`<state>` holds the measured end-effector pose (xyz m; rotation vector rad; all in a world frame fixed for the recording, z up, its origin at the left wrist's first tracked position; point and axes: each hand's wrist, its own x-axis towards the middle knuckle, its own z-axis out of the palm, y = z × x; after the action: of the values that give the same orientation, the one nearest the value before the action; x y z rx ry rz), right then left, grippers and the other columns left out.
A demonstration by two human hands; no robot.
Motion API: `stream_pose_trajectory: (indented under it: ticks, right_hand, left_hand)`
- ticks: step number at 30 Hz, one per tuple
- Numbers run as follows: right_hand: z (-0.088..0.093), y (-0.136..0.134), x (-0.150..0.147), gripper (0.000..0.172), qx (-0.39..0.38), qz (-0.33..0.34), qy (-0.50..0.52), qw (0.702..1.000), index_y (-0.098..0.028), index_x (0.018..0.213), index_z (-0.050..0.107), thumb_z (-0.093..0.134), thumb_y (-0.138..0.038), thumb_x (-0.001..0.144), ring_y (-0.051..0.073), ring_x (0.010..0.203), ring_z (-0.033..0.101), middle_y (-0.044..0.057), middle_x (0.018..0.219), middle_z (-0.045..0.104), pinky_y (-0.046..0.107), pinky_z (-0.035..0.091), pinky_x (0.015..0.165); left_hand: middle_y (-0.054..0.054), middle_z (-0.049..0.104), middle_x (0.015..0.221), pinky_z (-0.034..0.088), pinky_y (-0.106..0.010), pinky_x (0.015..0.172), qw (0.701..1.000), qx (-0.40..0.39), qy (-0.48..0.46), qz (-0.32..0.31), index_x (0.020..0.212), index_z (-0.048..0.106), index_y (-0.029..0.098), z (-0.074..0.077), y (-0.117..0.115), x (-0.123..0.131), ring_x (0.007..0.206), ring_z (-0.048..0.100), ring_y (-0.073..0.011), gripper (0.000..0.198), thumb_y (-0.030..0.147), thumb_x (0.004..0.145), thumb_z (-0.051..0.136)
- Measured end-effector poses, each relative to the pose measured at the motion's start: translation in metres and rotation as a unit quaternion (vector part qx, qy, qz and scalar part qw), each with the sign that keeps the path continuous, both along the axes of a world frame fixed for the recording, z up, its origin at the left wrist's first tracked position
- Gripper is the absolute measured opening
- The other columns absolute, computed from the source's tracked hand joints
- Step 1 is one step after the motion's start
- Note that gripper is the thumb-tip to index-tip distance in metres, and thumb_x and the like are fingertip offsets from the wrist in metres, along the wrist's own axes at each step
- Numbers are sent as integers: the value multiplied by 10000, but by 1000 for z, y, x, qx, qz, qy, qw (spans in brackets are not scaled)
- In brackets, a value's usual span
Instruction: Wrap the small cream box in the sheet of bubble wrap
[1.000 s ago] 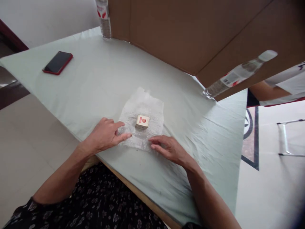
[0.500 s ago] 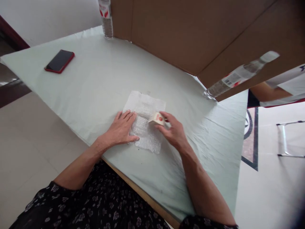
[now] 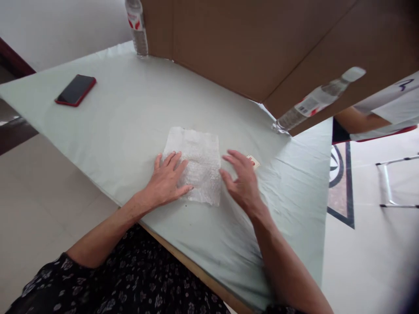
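Note:
A sheet of bubble wrap [image 3: 203,168] lies flat on the pale green cloth of the table [image 3: 118,126]. My left hand [image 3: 165,179] rests with spread fingers on its left edge. Just past the right edge of the sheet, my right hand [image 3: 241,178] hovers with fingers apart and nothing between them. Behind its fingers, on the cloth to the right, sits a small cream box with red print [image 3: 254,162], partly hidden by that hand.
A phone in a red case [image 3: 76,90] lies at the far left. Tall cardboard [image 3: 235,48] stands across the back, with one bottle [image 3: 139,32] at its left and another bottle [image 3: 316,104] at its right. Beyond it shows a person's arm [image 3: 360,120].
My right hand has let go of the small box, which moved from the bubble wrap to the cloth on the right. The sheet lies flatter. The view has shifted slightly.

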<state>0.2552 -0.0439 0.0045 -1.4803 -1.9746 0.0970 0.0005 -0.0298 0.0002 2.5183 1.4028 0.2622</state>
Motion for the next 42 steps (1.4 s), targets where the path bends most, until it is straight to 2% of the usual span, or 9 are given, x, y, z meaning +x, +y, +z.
stream_pose_trajectory:
  ticks: [4, 10, 14, 18, 25, 32, 35, 38, 42]
  right_hand:
    - [-10, 26, -38, 446, -60, 78, -25, 995, -204, 1389, 535, 470, -211, 947, 263, 1386, 487, 141, 1494, 533, 490, 407, 1151]
    - [-33, 47, -40, 539, -160, 42, -116, 979, -132, 1445, 498, 497, -400, 977, 334, 1456, 403, 179, 1547, 477, 533, 346, 1174]
    - [-38, 45, -30, 557, -145, 19, -130, 981, -143, 1465, 481, 447, -446, 999, 332, 1456, 403, 168, 1560, 466, 528, 338, 1170]
    - [-41, 47, -25, 554, -135, 12, -125, 983, -155, 1468, 477, 422, -451, 1004, 338, 1448, 414, 168, 1554, 474, 551, 349, 1156]
    - [-46, 49, -22, 518, -133, 5, -101, 986, -110, 1422, 521, 399, -393, 1006, 328, 1442, 425, 187, 1532, 494, 538, 332, 1185]
    - [-42, 44, -20, 442, -75, 8, -60, 995, -164, 1328, 594, 413, -399, 999, 316, 1390, 487, 173, 1467, 561, 556, 374, 1154]
    - [-28, 36, -10, 330, -10, -19, -43, 999, -252, 1224, 646, 451, -376, 987, 303, 1370, 502, 117, 1425, 597, 561, 377, 1139]
    - [-17, 31, 19, 321, 7, -79, -30, 996, -255, 1205, 645, 510, -399, 951, 316, 1377, 484, 119, 1432, 579, 573, 382, 1122]
    - [-16, 28, 68, 689, -130, -125, -26, 983, -184, 1348, 559, 695, -524, 765, 385, 1223, 588, 195, 1373, 606, 611, 477, 985]
  left_hand:
    - [-236, 337, 1612, 234, -559, 1219, 999, 12, -2, -48, 1474, 419, 102, 7, 18, 9, 1518, 288, -358, 608, 400, 957, 538]
    - [-206, 311, 1635, 177, -519, 1245, 996, -27, 44, -67, 1498, 407, 107, -8, 42, -2, 1540, 241, -345, 722, 531, 930, 540]
    - [-189, 295, 1646, 150, -518, 1254, 998, -8, 31, -46, 1518, 393, 128, -18, 39, -23, 1547, 223, -345, 803, 628, 904, 530]
    - [-188, 342, 1625, 165, -535, 1251, 1000, 5, 1, -30, 1496, 426, 143, -24, 36, -28, 1528, 271, -352, 812, 646, 873, 564]
    - [-211, 532, 1477, 340, -519, 1177, 989, 89, -121, -4, 1294, 625, 125, -27, 39, -31, 1425, 443, -350, 550, 499, 891, 597]
    - [-165, 572, 1448, 334, -566, 1166, 993, 43, -103, -30, 1226, 680, 193, -24, 39, -32, 1389, 475, -367, 480, 443, 816, 674]
    - [-160, 563, 1458, 322, -574, 1172, 993, 30, -111, -33, 1242, 672, 205, -24, 40, -33, 1400, 460, -371, 507, 443, 795, 690]
    - [-155, 553, 1471, 312, -568, 1178, 993, 25, -108, -35, 1253, 664, 213, -25, 41, -35, 1414, 446, -367, 522, 452, 790, 700]
    - [-168, 530, 1488, 294, -579, 1187, 993, 13, -107, -40, 1282, 648, 196, -25, 42, -36, 1429, 422, -379, 562, 450, 785, 710]
